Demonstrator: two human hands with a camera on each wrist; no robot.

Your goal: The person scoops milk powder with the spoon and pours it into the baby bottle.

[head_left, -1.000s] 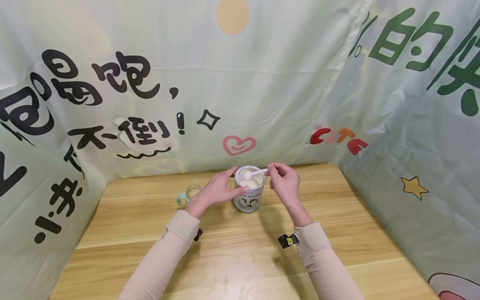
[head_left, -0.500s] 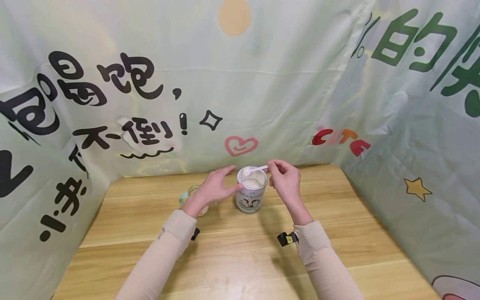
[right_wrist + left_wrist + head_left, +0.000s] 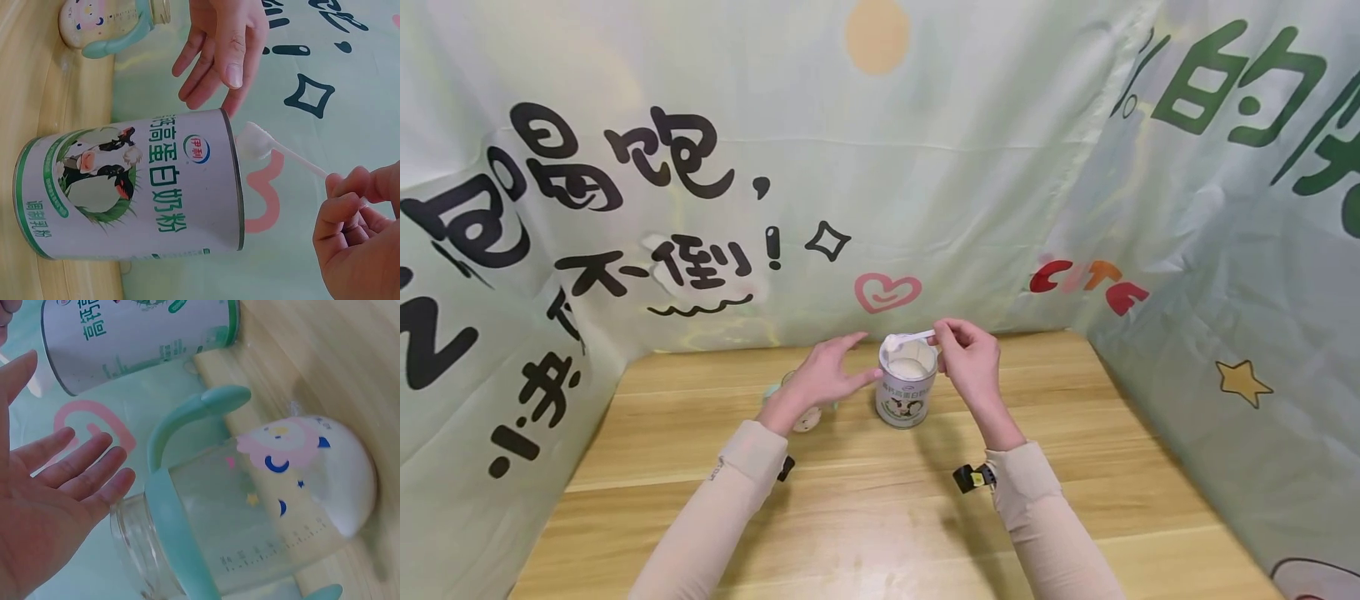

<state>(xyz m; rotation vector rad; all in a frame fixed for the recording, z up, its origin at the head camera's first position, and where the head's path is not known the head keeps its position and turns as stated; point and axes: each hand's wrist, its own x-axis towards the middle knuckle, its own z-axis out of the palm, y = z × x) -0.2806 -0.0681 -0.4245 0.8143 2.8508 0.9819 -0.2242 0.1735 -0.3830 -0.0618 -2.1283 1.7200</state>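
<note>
A white milk powder tin (image 3: 903, 406) stands open on the table, pale powder inside. With thumb and fingers my right hand (image 3: 972, 360) pinches the handle of a white scoop (image 3: 253, 141). In the right wrist view the scoop's bowl, heaped with powder, is above the tin's rim. My left hand (image 3: 829, 373), fingers spread, hovers at the tin's left side; whether the thumb touches the rim I cannot tell. Partly hidden beneath that hand is a clear baby bottle (image 3: 250, 506) with mint-green handles. The left wrist view shows it upright with its glass neck uncovered.
The wooden table (image 3: 880, 517) extends in front of the tin and bottle. Printed fabric (image 3: 955, 208) hangs close behind the tin, with more along both sides.
The scoop has risen out of the powder to the tin's rim. My left hand has let go of the tin's side and shifted slightly left. The head view has turned slightly left.
</note>
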